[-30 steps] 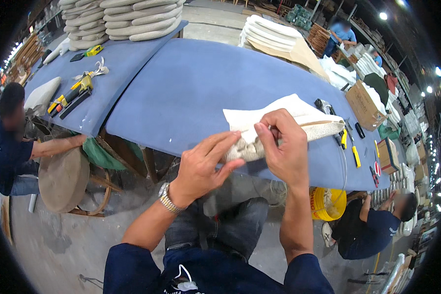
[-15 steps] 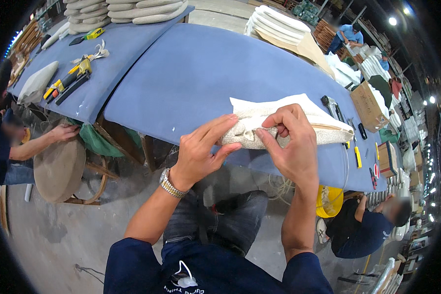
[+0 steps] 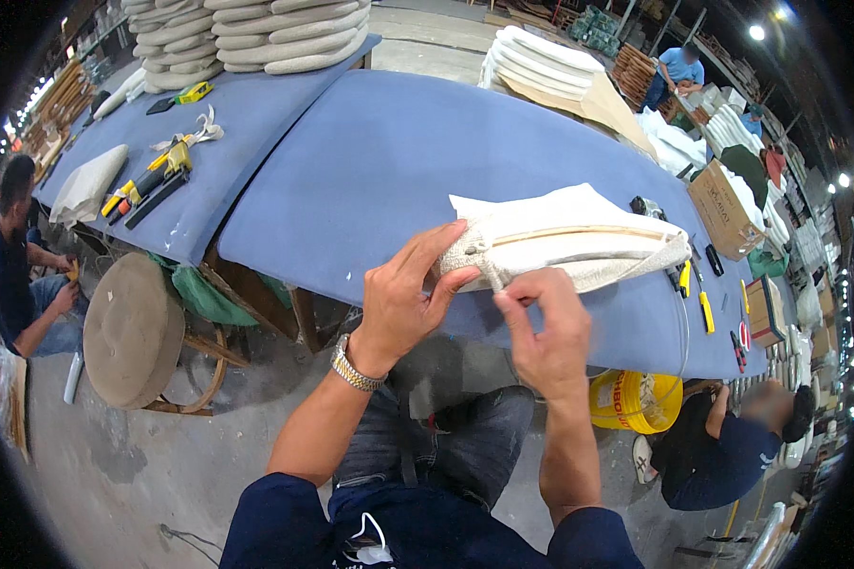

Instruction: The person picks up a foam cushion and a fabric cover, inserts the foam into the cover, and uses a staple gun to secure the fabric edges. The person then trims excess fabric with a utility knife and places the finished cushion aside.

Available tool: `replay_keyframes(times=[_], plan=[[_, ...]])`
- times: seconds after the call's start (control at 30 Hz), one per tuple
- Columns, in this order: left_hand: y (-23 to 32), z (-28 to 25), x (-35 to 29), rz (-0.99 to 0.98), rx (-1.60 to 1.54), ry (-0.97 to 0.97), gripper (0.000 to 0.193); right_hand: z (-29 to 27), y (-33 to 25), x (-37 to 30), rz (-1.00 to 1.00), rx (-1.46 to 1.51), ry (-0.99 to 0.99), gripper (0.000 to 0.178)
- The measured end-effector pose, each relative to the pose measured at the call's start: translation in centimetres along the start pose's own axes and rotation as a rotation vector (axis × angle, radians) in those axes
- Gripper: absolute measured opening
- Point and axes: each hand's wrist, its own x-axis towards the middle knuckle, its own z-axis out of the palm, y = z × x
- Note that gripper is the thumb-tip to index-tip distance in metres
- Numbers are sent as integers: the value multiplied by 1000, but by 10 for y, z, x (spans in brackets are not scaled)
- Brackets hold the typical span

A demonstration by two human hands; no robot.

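A long padded piece (image 3: 579,211), with a white face and beige woven fabric wrapped round its left end and near edge, lies over the near edge of the blue-covered table. A thin pale strip runs along its length. My left hand (image 3: 399,303) holds the left end, with the fingers on top and the thumb on the near side. My right hand (image 3: 547,332) is closed in a pinch on a narrow twisted tail of fabric (image 3: 493,277), pulled toward me from that end. The fingertips partly hide where it is gripped.
A staple gun (image 3: 647,207), a yellow-handled screwdriver (image 3: 706,311) and red-handled cutters (image 3: 742,337) lie right on the table. Stacked beige cushions (image 3: 294,33) stand far left. Beneath the right edge is a yellow bucket (image 3: 626,403). Co-workers sit left and right; a round seat (image 3: 133,332) is left.
My right hand has moved down and nearer to me, drawing the fabric tail out from the end. My left hand keeps its hold on the piece. The whole view has shifted slightly.
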Motion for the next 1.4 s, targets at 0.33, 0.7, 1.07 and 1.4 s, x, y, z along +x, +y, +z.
replay_keyframes(times=[0.33,0.7,1.07,1.4], plan=[[54,21,-16,-75,11,39,45,-32,3,6,228,236,-37,24],[44,13,-19,-19,8,-44,55,-8,0,16,230,165,49,17],[38,-5,5,54,61,-229,49,23,25,2,178,505,211,17],[36,-16,14,44,129,-355,47,23,10,16,95,228,167,11]])
